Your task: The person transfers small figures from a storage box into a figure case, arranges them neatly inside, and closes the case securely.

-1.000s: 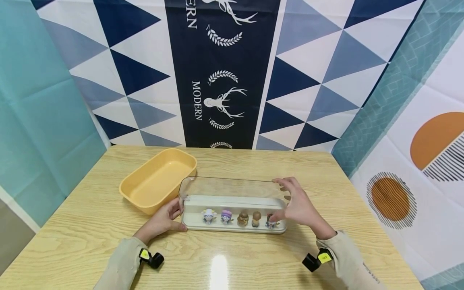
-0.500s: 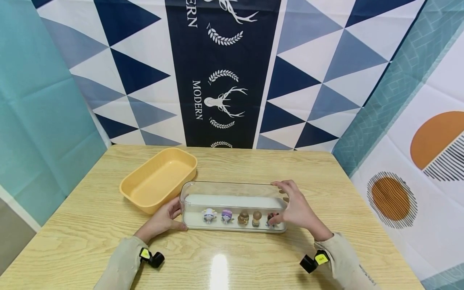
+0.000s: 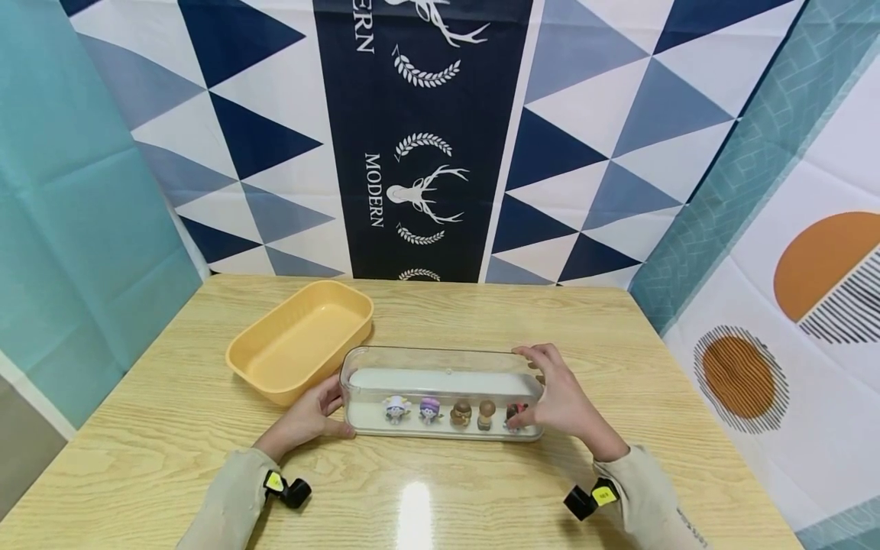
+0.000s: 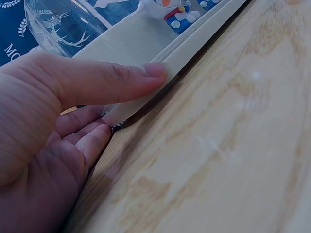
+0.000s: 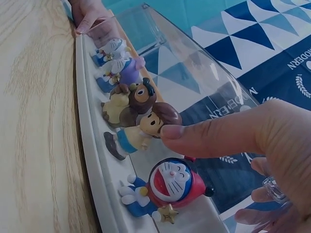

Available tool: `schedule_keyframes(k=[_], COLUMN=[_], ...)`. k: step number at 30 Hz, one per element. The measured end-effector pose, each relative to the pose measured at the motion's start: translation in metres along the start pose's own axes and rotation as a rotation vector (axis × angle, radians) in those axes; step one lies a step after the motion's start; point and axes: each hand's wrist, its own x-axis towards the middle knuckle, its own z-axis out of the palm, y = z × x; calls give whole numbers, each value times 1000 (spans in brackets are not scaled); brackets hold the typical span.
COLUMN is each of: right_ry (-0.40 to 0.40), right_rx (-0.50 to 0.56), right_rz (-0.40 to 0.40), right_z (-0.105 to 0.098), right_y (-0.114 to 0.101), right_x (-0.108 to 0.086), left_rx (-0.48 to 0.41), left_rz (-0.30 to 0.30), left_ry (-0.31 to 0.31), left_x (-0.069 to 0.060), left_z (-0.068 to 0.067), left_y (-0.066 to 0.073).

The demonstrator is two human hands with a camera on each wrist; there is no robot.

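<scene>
A long display case stands on the table, with a white base (image 3: 440,436) and a clear cover (image 3: 412,357) over it. Several small cartoon figurines line its front, among them a red-hooded blue cat figurine (image 5: 170,182) at the right end and a brown-haired figurine (image 5: 146,128) beside it. My left hand (image 3: 305,416) grips the base's left end, thumb (image 4: 131,80) along the front rim and fingers at the corner. At the right end my right hand (image 3: 560,393) holds the clear cover between thumb and fingers. Its thumb partly hides the red-hooded figurine in the head view.
A yellow plastic basin (image 3: 250,367) stands behind and left of the case, close to my left hand. The wooden table (image 3: 481,496) meets a patterned cloth (image 3: 275,153) at its back edge.
The clear cover's upper edge has come down slightly over the base. My right hand has shifted a little left and down with it. The left hand has stayed in place.
</scene>
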Motion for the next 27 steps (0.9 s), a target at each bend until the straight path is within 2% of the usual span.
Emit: schedule_keyframes(k=[11,18,23,27], right_ry=[-3,-20,-100,-199], right_rx=[-5,-22,-66,-78], right_rz=[-2,-6,-20,-55], right_z=[0,-2,-8,-18], right_y=[4,4,3,0], right_x=[-1,-4,-5,-4], left_rx=[13,44,112,248], left_rz=[12,13,-13,-30], left_ry=[-4,-7,3,9], left_x=[2,2,2,3], left_z=[1,6,10,11], left_y=[-1,0,7,17])
